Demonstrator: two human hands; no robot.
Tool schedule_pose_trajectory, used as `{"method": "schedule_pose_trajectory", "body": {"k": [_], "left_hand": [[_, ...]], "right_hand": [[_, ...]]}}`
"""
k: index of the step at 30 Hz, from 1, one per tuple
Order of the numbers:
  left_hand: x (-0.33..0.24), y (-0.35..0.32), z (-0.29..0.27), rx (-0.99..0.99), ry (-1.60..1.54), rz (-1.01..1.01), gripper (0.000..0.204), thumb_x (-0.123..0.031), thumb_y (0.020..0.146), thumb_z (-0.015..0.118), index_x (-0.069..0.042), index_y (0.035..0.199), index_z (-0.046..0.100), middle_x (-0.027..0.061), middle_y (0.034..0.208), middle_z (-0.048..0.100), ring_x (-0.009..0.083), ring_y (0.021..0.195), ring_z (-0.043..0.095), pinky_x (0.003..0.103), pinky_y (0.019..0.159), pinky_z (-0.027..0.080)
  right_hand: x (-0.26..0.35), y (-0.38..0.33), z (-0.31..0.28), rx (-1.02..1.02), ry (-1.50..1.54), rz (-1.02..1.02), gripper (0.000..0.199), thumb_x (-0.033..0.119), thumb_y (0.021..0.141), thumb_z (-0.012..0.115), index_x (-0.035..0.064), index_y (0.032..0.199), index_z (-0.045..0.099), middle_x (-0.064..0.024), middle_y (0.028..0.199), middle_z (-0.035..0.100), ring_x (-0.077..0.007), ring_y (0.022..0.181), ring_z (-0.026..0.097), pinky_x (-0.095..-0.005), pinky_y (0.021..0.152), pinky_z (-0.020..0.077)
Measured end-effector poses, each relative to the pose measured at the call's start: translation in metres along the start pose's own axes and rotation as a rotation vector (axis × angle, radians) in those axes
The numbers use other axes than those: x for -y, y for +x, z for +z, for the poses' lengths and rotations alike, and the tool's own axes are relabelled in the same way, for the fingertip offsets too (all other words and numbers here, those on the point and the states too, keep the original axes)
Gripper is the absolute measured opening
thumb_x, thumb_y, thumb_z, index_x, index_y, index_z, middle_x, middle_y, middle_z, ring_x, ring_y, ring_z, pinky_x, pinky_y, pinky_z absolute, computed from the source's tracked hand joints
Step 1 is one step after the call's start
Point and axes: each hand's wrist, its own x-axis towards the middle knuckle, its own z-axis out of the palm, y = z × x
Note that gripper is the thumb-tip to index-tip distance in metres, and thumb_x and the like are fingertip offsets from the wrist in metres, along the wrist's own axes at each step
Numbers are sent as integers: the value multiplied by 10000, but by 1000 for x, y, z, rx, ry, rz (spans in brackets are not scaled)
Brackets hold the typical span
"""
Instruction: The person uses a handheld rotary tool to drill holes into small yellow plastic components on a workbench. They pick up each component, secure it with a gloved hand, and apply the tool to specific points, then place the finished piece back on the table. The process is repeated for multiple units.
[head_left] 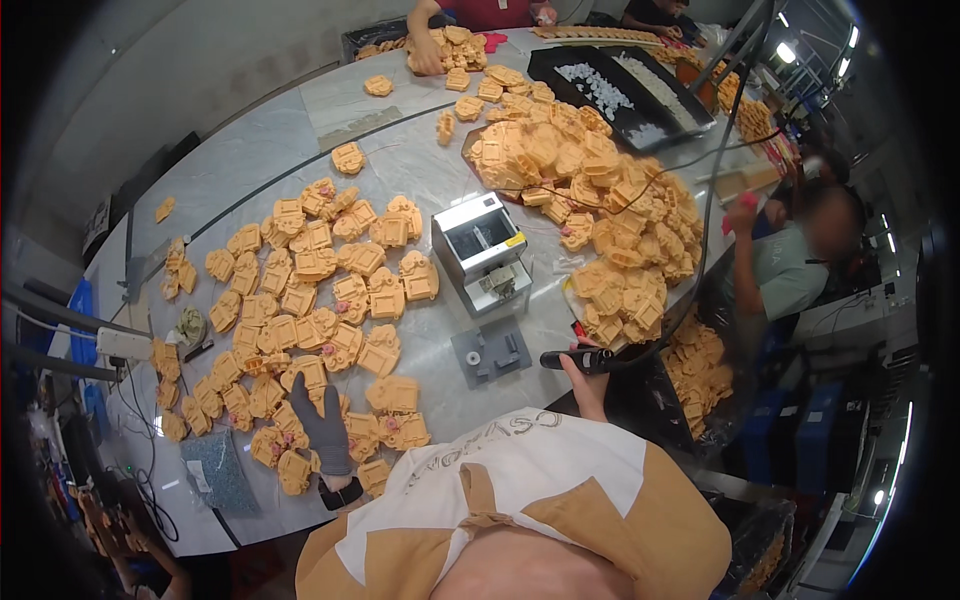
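Observation:
My left hand (324,428), in a grey glove, reaches over the near left part of the table. Its fingers are stretched and apart, at an orange plastic housing (305,374). More such housings lie spread around it, some with small pinkish parts in them. A black electric screwdriver (566,359) is in my right hand (585,385), its tip pointing left. Just left of that tip sits a grey fixture block (490,352) with raised posts. Behind the block stands a screw feeder (480,245), a white-and-black box with an open top.
A large heap of orange housings (640,220) rises on the right. Black trays (625,90) of small white pieces lie farther back. A bag of small bluish pieces (218,472) rests at the near left edge. A cable (700,250) hangs at the right. Co-workers sit across and right.

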Motion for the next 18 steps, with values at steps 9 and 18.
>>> {"method": "schedule_pose_trajectory", "body": {"k": [9,18], "left_hand": [[-39,17,68,266,95,261,526,-169,801,635,-20,1249,405,157,1232,434,298,1170,392,370,986,322],[-34,-42,70,235,133,232,544,-194,783,650,-35,1247,415,182,1243,418,323,1175,389,389,978,333]], "right_hand": [[-14,2,-10,43,76,-46,417,-12,730,688,29,1107,513,-54,982,563,-133,951,542,-266,839,448],[-21,5,-6,42,45,-122,475,-18,723,691,17,1142,470,-80,1028,531,-146,956,544,-270,836,454]]}}
